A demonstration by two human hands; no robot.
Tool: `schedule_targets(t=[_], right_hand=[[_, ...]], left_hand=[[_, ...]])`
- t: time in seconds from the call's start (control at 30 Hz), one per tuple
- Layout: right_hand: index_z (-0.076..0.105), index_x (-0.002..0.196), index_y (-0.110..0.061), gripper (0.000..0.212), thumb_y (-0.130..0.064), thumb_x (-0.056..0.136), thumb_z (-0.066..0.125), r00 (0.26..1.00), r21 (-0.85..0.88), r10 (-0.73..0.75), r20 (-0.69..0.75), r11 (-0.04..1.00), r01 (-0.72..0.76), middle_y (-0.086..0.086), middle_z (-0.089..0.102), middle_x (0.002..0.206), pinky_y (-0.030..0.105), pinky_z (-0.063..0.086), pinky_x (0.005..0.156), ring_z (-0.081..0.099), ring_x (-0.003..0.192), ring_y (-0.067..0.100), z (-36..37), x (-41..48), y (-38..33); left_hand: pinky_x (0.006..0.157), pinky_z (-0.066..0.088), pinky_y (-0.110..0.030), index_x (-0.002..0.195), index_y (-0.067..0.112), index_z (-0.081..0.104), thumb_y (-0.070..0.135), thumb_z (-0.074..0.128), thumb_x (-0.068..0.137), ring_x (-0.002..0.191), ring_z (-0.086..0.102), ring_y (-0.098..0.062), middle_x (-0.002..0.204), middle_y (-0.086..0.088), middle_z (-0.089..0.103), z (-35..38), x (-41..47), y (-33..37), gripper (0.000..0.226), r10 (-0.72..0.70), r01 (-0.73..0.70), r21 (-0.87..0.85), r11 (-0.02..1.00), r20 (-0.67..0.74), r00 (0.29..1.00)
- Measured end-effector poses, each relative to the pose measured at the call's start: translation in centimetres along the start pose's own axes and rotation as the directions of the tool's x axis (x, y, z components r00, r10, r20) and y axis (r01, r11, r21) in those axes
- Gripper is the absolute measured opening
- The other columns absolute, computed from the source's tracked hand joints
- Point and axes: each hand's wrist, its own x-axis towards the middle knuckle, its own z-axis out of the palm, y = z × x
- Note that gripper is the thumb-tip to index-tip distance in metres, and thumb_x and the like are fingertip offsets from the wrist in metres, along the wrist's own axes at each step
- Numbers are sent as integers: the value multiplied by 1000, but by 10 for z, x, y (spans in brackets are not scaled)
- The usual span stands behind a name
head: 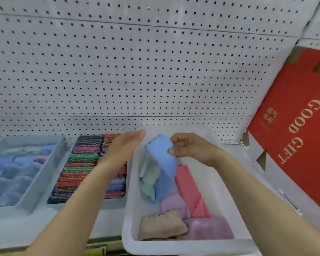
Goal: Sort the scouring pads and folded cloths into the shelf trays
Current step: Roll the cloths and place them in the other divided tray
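My right hand [190, 147] pinches the top of a blue cloth [163, 163] and holds it up over the far end of a white tray [129, 209]. The cloth's lower part hangs down into the tray. My left hand [126, 145] is open, fingers straight, just left of the cloth and not gripping it. Inside the tray lie a pale green cloth [149, 177], a pink cloth [190, 189], two lilac cloths [175, 204] and a tan cloth [162, 226]. Striped scouring pads [78, 170] fill the middle tray in rows.
A grey tray [52, 163] at the left holds blue and lilac cloths. A red "GOOD GIFT" carton [294, 126] leans at the right. White pegboard [137, 71] backs the shelf. The shelf's front edge [100, 244] runs below the trays.
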Motion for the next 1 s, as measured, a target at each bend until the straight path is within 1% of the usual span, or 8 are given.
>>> schedule_targets(t=[0.13,0.33,0.47,0.53,0.67,0.83,0.93,1.0], right_hand=[[65,89,-13,10,-6,86,71,964,154,-169,-206,967,203,10,68,89,29,49,78,62,82,19,12,4,-31],[65,98,-4,21,-11,82,77,873,130,-270,-405,929,348,10,71,93,36,50,84,65,87,21,26,10,-60],[62,122,-15,48,-17,77,77,916,82,-238,-324,957,278,1,71,114,33,53,95,66,107,16,26,13,-67],[63,125,-16,48,-19,79,77,943,43,-205,-263,974,224,0,70,121,37,51,100,64,115,15,31,16,-66],[66,120,-3,38,-12,84,75,975,254,-130,-181,951,174,12,71,119,48,50,101,67,110,27,43,17,-58],[74,102,-2,28,-21,81,75,994,250,-41,-103,966,66,15,73,105,53,49,98,68,96,27,50,9,-60],[76,97,-7,23,-24,80,78,986,201,-116,-120,970,138,10,73,106,49,54,93,69,96,24,53,3,-70],[76,90,-6,18,-21,80,79,952,124,-194,-237,966,228,3,69,113,47,56,88,69,97,18,53,1,-76]], left_hand=[[100,51,-36,116,16,66,65,58,74,101,66,-10,98,8,69,-2,-4,42,65,18,-5,-163,987,78,997],[74,59,-26,103,6,72,11,71,88,87,72,-16,93,-2,77,-2,3,86,16,212,-201,-292,935,6,977],[83,58,-38,99,11,74,8,71,88,86,72,-19,94,-6,77,-11,11,105,12,295,-279,-262,924,22,955],[85,58,-40,100,12,74,9,71,87,90,72,-23,99,-9,76,-15,14,114,14,302,-274,-279,921,63,951],[82,60,-35,103,11,73,11,69,88,92,73,-22,99,-6,77,-27,22,124,15,290,-239,-329,913,115,950],[71,60,-27,111,8,70,13,66,92,95,73,-22,102,-5,76,-47,34,118,19,241,-219,-279,935,50,969],[66,59,-27,129,21,60,13,65,94,87,73,-23,103,-9,74,-52,35,110,36,238,-225,-243,944,26,971],[69,61,-34,136,38,52,14,65,95,83,73,-25,102,-9,73,-52,34,101,49,220,-209,-229,951,24,975]])
